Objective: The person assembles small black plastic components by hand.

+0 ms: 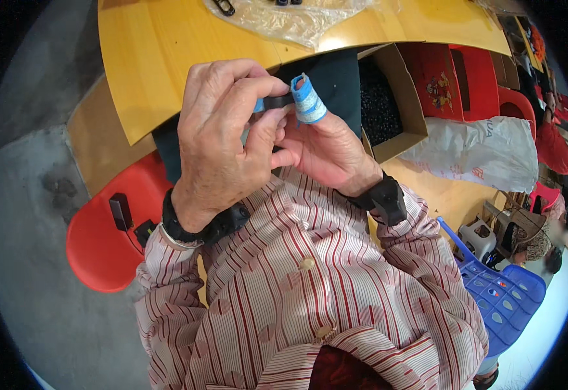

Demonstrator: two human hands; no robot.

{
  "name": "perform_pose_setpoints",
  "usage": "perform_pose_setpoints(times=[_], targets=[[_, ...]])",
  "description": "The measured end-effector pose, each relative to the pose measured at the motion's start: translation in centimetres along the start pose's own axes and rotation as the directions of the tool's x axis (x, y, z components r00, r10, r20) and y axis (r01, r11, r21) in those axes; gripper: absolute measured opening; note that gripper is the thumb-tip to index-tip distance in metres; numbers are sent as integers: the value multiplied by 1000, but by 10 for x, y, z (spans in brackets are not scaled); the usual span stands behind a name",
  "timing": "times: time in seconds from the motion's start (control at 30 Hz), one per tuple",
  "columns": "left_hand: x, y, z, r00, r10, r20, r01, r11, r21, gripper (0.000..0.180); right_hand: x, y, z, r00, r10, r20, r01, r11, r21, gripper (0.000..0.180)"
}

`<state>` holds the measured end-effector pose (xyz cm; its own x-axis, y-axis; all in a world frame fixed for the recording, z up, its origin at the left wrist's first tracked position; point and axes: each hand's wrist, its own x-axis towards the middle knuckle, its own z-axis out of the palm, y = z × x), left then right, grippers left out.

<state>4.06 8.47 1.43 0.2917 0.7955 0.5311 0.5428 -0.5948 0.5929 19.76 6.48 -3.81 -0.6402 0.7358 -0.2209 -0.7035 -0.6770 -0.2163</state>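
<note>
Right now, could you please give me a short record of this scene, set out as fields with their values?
left hand: left hand pinches a small black part between thumb and fingers
right hand: right hand meets the same part; one finger is wrapped in blue tape
wrists: a black band on each
surface: yellow wooden table
on the table: clear plastic bag
under the table edge: open cardboard box filled with small black pieces
to the left: red chair
to the right: blue plastic stool, white sack
</note>
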Motion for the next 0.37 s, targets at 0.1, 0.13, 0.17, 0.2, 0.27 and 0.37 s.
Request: perform_pose_setpoints(times=[0.1, 0.13, 0.17, 0.2, 0.27, 0.37], targets=[[7, -10, 1, 995, -104, 9, 104, 994, -44, 21, 11, -7, 9, 999, 10, -44, -8, 999, 32, 40], [11, -12, 0, 992, -128, 12, 129, 990, -55, 21, 15, -10, 13, 998, 12, -56, -10, 999, 48, 36], [13, -15, 1, 988, -156, 13, 157, 985, -65, 20, 19, -12, 14, 998, 19, -68, -15, 998, 64, 33], [14, -19, 1, 987, -161, 18, 162, 985, -68, 20, 22, -13, 15, 997, 20, -74, -15, 998, 68, 33], [18, -27, 2, 983, -180, 23, 181, 982, -61, 20, 30, -15, 17, 994, 20, -110, -13, 998, 68, 33], [21, -34, 2, 974, -223, 26, 225, 971, -78, 20, 40, -18, 18, 986, 45, -160, -38, 998, 46, 34]])
